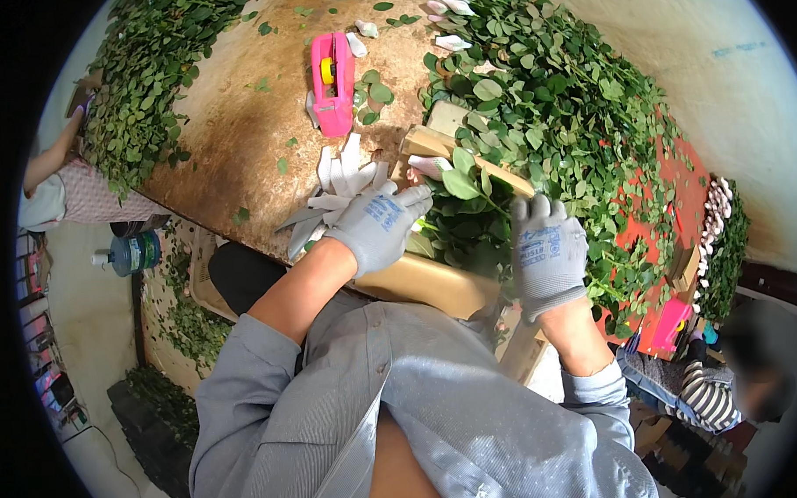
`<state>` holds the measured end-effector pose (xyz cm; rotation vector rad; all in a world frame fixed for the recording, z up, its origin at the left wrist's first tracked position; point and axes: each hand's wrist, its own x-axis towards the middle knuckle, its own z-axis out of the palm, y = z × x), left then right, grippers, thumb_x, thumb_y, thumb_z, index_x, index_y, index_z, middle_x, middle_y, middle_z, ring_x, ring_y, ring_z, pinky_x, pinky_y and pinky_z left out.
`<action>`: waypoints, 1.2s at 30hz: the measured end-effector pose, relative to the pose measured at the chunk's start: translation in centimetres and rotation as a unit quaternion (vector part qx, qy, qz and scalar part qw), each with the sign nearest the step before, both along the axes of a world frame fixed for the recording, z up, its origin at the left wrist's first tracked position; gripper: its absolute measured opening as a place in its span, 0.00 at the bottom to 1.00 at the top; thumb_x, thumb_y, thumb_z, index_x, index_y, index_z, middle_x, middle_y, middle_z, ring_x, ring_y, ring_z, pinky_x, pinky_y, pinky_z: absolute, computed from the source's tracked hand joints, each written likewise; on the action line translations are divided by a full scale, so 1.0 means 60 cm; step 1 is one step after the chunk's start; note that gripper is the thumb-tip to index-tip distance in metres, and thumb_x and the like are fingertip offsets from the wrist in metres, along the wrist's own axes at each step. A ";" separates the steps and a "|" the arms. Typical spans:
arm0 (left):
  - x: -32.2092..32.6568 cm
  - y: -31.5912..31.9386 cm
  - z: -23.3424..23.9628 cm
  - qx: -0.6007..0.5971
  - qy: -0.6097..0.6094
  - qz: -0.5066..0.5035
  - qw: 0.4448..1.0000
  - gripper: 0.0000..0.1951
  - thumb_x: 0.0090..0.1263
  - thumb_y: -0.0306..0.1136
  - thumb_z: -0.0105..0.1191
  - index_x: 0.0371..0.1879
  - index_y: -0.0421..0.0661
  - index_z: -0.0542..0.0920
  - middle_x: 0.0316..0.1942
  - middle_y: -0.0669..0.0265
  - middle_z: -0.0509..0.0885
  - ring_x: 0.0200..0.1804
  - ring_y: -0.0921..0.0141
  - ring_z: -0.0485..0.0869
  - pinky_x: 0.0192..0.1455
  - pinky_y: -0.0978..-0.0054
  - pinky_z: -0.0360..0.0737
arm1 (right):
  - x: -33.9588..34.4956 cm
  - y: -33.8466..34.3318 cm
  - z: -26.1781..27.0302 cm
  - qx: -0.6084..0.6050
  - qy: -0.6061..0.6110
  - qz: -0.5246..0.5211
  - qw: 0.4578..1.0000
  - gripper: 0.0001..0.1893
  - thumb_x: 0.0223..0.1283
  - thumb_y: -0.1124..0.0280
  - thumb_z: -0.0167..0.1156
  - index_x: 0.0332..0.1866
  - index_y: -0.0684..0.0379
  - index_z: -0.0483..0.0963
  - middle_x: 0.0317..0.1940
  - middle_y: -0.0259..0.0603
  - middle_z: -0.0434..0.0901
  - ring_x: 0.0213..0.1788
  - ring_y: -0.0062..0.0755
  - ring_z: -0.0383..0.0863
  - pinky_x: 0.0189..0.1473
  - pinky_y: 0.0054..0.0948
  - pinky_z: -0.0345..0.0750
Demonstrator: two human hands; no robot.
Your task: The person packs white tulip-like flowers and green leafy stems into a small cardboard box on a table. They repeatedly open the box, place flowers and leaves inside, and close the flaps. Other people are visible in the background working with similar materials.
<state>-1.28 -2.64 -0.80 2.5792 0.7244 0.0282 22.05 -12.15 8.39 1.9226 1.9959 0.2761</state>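
Note:
Both of my hands wear grey gloves with blue print. My left hand (381,223) lies at the left end of a cardboard-lined trough (432,281), its fingers near a flower bud in a white mesh sleeve (430,166). What lies under its palm is hidden. A leafy stem (465,184) runs from near that bud to my right hand (548,250), whose fingers are curled on it above the trough's right part. More green leaves fill the trough between the hands. Pale strips (349,168) lie fanned out on the worn table beyond my left hand.
A pink tape dispenser (333,86) stands on the table (256,122). Leafy stems are heaped at the upper left (146,80) and right (550,79). One person is at the far left, another at the lower right beside a red table (685,160). A water bottle (135,253) is at left.

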 end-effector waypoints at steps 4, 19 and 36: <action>0.003 0.002 0.011 0.038 0.041 -0.021 0.998 0.21 0.70 0.30 0.56 0.62 0.44 0.83 0.66 0.62 0.81 0.52 0.59 0.80 0.60 0.62 0.79 | -0.067 0.049 0.000 0.072 0.187 0.027 0.979 0.09 0.65 0.70 0.59 0.49 0.53 0.76 0.38 0.40 0.80 0.41 0.42 0.86 0.37 0.40 0.84; 0.043 0.070 0.033 0.237 0.054 0.023 0.970 0.16 0.68 0.33 0.56 0.55 0.49 0.81 0.42 0.64 0.82 0.44 0.64 0.85 0.46 0.61 0.81 | -0.022 0.099 -0.164 0.114 0.186 0.087 0.972 0.06 0.68 0.67 0.57 0.44 0.56 0.74 0.33 0.41 0.80 0.34 0.39 0.86 0.33 0.39 0.83; -0.044 0.099 0.089 0.224 0.095 0.172 0.954 0.07 0.68 0.33 0.56 0.43 0.49 0.82 0.40 0.63 0.83 0.44 0.60 0.85 0.47 0.57 0.80 | -0.009 0.096 -0.159 0.084 0.197 0.089 0.973 0.11 0.68 0.69 0.55 0.53 0.56 0.74 0.37 0.41 0.80 0.39 0.38 0.86 0.36 0.38 0.82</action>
